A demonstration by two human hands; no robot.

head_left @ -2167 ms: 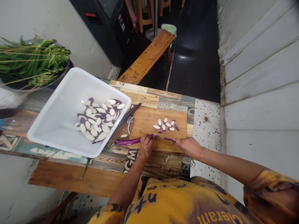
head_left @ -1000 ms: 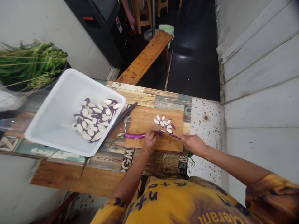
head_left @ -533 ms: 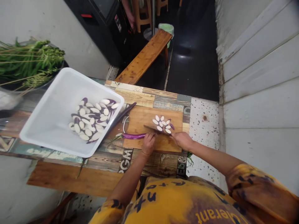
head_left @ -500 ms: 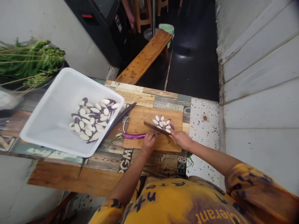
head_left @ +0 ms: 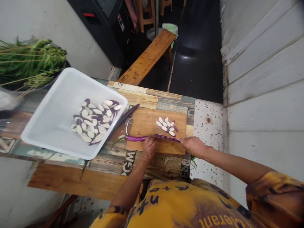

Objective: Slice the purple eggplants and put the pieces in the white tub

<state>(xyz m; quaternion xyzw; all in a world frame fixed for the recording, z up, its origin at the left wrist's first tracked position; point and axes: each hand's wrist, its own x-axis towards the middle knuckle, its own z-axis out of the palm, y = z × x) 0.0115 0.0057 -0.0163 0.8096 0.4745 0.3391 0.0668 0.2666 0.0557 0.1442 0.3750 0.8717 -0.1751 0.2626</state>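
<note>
Slicing step: left hand (head_left: 149,148) grip pinning the eggplant (head_left: 136,138) to the cutting board (head_left: 147,122), right hand (head_left: 193,145) clamped on the knife (head_left: 169,138). The next cut, I'd say, wants fingertips tucked.

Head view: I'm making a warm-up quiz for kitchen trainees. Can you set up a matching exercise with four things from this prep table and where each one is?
Things
1. eggplant
2. loose slices
3. white tub
4. green stalks

Places
A. far left corner, beyond the tub
B. on the cutting board, towards its right end
C. along the board's near edge, under the fingertips of the left hand
D. left of the board, holding many more slices

Pairs: 1-C, 2-B, 3-D, 4-A
</note>
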